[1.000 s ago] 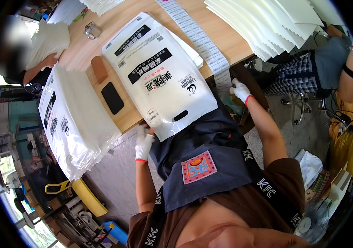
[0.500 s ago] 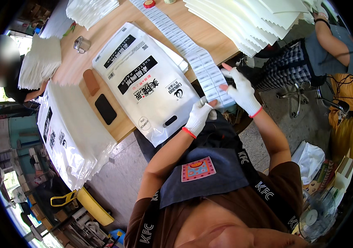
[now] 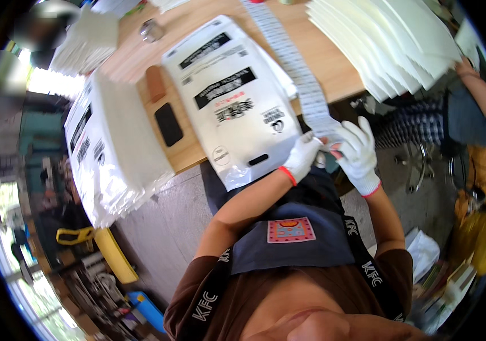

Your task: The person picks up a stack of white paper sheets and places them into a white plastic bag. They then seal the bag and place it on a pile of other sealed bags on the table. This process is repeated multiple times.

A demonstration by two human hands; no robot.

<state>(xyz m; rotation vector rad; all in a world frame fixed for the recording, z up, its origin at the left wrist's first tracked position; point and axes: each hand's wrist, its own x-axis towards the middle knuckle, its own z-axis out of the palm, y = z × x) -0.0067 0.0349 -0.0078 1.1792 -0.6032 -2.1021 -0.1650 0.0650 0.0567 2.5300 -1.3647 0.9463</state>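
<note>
A long strip of white labels (image 3: 288,51) runs down the table and over its near edge. Its lower end is at my gloved hands. My left hand (image 3: 302,159) is closed, its bare thumb tip pinching the strip's end. Right beside it, my right hand (image 3: 358,156) has its bare fingertips drawn together at the same end, while its other fingers stretch upward. Whether a single label has come loose between them is too blurred to tell. Left of my hands lies a white plastic package of sketch paper (image 3: 231,142), its handle-hole end jutting past the table edge.
A black phone (image 3: 169,124) and a brown block (image 3: 155,83) lie left of the package. Several more packages (image 3: 123,153) are stacked at the table's left. White sheets (image 3: 385,45) fan out at the far right, near another person (image 3: 476,108). A metal cup (image 3: 152,30) stands farther back.
My right hand's thumb and index, spread apart over the strip before, have come together at its end beside my left hand. The strip now bends there. The whole view has shifted.
</note>
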